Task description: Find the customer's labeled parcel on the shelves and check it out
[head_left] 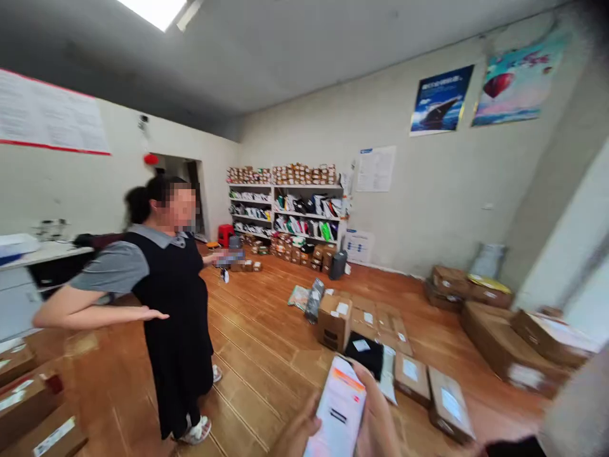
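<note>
At the bottom middle a smartphone (339, 409) with a lit white and orange screen is held upright between my two hands. My left hand (301, 426) is closed along its left edge, the thumb at the side of the screen. Around the right edge and top corner wraps my right hand (375, 403). Just beyond the phone a black parcel (365, 353) with a white label lies on the floor, beside a silver-grey bag (387, 374) and flat cardboard boxes (412, 377).
A person (174, 285) in a dark dress stands at the left, one arm out. Shelves (285, 186) full of parcels line the back wall. Large boxes (495, 339) sit at the right, more boxes (28, 406) at lower left. A red stool (225, 235) stands by the shelves.
</note>
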A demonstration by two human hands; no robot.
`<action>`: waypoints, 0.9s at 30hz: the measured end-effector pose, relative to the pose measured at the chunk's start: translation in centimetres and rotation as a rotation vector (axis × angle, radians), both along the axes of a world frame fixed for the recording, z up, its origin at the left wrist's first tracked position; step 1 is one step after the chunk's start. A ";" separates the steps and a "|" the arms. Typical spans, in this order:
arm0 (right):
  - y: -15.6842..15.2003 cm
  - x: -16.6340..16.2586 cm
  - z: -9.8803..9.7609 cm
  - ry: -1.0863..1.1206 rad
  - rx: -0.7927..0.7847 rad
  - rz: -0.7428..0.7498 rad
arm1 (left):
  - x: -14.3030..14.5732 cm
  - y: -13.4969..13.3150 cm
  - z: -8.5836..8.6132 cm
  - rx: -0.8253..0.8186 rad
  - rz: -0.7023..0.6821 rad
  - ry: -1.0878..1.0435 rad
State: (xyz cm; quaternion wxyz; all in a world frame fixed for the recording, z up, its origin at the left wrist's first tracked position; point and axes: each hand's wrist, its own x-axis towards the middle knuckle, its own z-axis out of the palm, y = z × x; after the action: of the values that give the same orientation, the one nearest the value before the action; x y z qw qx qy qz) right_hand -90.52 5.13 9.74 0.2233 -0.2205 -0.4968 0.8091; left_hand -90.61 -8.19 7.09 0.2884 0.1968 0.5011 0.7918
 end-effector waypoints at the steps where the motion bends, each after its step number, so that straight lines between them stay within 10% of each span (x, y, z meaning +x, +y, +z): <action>1: -1.5 -0.9 0.2 0.070 -0.097 0.078 | -0.8 -1.4 -0.1 -0.001 -0.015 -0.027; 5: -7.0 -3.9 0.7 0.123 -0.263 0.162 | -3.4 -6.6 0.2 -0.119 0.050 -0.141; 11: -11.2 -6.8 0.7 0.111 -0.076 0.162 | -4.6 -11.1 1.2 -0.283 0.107 -0.163; 19: -11.9 -8.6 1.9 0.120 -0.325 0.390 | -6.7 -11.9 1.0 -0.179 0.077 -0.250; 27: -12.1 -8.4 2.7 0.152 -0.241 0.357 | -7.7 -11.3 1.3 0.030 0.030 -0.377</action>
State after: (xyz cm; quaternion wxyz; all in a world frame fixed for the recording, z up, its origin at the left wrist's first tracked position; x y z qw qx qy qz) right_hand -98.92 -6.94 12.45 0.0854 -0.0923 -0.4093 0.9037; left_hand -98.31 -19.52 8.41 0.3623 0.0418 0.4294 0.8262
